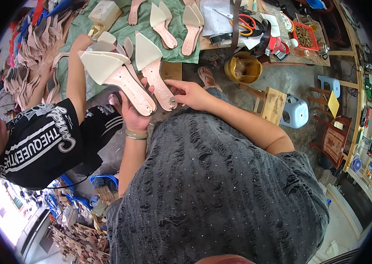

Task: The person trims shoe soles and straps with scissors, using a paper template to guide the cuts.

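Two groups of unfinished pointed mules, with cream uppers and pink insoles, are in front of me. My left hand [135,112] is closed round the heel half of the left mule [126,83]; more cream uppers show stacked behind its toe. Beside it is a second mule [154,72], toe pointing away. My right hand [193,95] grips the heel end of this second mule, thumb and fingers at its edge. A small dark round spot shows near the heel of each insole. The fingers of my left hand are partly hidden behind the mules.
More mules [163,25] lie on a green cloth [126,20]. Orange-handled scissors [241,23], a red tray [305,36] of small brown pieces and a yellow bucket [243,68] are at the right. A co-worker in a black shirt [47,141] sits close on the left, arm reaching over the table.
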Motion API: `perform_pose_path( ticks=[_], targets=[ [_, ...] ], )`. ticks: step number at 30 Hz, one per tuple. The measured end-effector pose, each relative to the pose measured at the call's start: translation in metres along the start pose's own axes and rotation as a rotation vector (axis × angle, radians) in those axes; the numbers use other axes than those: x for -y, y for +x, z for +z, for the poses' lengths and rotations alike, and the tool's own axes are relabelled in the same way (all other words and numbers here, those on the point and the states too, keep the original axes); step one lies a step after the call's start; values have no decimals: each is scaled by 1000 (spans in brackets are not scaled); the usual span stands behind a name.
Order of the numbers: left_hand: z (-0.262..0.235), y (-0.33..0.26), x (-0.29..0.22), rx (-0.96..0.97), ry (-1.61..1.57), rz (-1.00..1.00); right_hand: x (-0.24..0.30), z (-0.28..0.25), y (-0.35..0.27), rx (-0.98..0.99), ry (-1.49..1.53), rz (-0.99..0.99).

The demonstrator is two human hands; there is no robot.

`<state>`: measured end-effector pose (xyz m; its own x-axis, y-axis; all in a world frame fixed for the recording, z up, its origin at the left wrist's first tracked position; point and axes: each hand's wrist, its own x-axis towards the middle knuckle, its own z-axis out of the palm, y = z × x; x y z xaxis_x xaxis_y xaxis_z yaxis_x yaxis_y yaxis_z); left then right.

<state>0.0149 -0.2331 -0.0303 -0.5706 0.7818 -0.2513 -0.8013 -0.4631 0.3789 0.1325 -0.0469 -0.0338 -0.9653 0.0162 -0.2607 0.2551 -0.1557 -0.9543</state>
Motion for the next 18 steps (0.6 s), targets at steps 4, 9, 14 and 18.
perform_pose_path(
  ticks=[4, 9, 14, 18],
  targets=[
    [2, 4, 5, 24, -37, -19, -5, -5, -2, -8, 31, -10],
    [6, 12, 8, -11, -31, -32, -4, -12, 0, -14, 35, 5],
    [8, 21, 8, -35, -19, -10, 3, -22, 6, 0, 3, 5],
    [9, 32, 7, -55, -35, 7, 7, -32, 15, 21, -5, 26]
  ],
)
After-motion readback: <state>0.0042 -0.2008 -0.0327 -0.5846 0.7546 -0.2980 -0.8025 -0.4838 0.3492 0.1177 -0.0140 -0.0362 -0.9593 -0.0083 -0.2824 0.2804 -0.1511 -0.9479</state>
